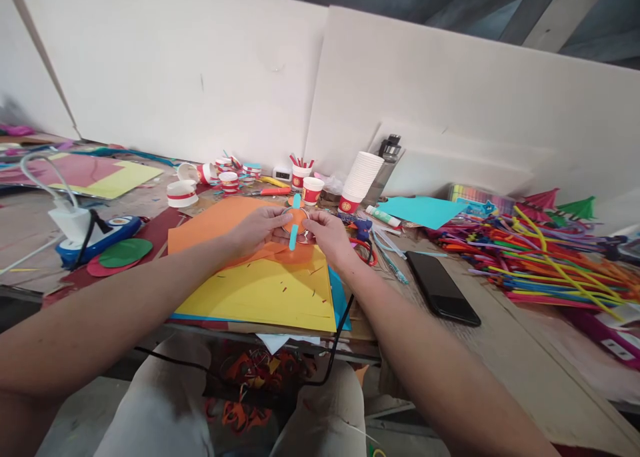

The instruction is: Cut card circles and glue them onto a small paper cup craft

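Between my two hands, above the paper sheets, is a small craft piece with an orange round face (301, 221) and a light blue strip (293, 235) across it. From the left, my left hand (261, 229) pinches its edge. My right hand (326, 234) grips the opposite edge with thumb and fingers. What lies behind the orange face is mostly hidden by the fingers. Below the hands lie a yellow sheet (260, 293) with small dark scraps on it and an orange sheet (200, 233).
A stack of paper cups (361, 177) stands behind, near a cup of red strips (301, 175). To the right lie a black phone (443, 289) and many pipe cleaners (540, 260). A blue power strip (100, 240) and a green paper circle (125, 252) are left. A black cable (336, 340) hangs over the front edge.
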`<state>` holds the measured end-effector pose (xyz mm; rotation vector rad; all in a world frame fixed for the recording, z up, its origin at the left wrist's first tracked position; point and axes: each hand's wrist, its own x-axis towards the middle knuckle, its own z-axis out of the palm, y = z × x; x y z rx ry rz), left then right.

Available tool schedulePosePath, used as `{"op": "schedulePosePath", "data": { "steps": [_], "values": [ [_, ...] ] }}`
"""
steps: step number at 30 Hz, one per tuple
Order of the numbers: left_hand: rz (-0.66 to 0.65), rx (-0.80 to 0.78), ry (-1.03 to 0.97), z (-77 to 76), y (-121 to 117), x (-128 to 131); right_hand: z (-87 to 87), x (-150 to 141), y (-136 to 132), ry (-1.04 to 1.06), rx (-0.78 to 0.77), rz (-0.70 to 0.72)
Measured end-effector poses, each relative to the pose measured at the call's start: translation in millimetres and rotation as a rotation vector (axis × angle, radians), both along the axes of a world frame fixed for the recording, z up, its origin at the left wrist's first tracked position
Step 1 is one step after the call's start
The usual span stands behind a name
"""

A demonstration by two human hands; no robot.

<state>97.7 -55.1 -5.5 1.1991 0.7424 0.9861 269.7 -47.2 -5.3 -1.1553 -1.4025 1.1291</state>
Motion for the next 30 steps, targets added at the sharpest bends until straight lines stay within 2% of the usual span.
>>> {"op": "schedulePosePath", "data": {
  "steps": [7, 12, 30],
  "values": [
    [-0.002, -0.106, -0.011, 1.1, 3.8, -0.1, 2.9, -0.2, -3.5, 0.051, -0.095, 0.043],
    [-0.01, -0.107, -0.011, 1.0, 3.6, -0.7, -0.2, 0.2, -1.7, 0.058, -0.088, 0.048],
    [0.007, 0.219, 0.154, 0.0, 1.1, -0.1, 3.1, -2.0, -8.9, -0.04, 0.091, 0.04]
  ]
}}
